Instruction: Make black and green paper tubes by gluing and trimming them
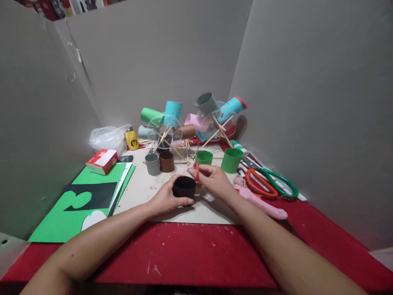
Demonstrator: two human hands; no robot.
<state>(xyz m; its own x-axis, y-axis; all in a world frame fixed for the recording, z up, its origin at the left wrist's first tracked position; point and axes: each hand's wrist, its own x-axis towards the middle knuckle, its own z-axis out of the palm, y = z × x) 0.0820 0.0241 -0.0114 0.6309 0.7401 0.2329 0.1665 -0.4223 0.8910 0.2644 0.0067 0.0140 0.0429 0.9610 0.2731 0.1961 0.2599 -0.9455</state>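
My left hand [166,196] is wrapped round a short black paper tube [184,189], thumb along its near side. The tube's open mouth tilts up toward me. At its right rim, my right hand [211,180] is closed on small red-handled scissors [197,171], whose thin metal blades point up and away. Part of the handle is hidden by my fingers. Beyond my hands stand a grey paper ring [152,164], a brown paper ring [166,162], a green ring [204,157] and a taller green tube [232,160].
Two stick-and-plastic-disc wheels [166,129] carrying coloured tubes stand behind. Orange-handled scissors [260,184], green-handled scissors [279,183] and a pink glue gun [260,203] lie right. Green sheets [49,223] and a red box [101,162] lie left. Grey walls [307,102] enclose the red table [184,254].
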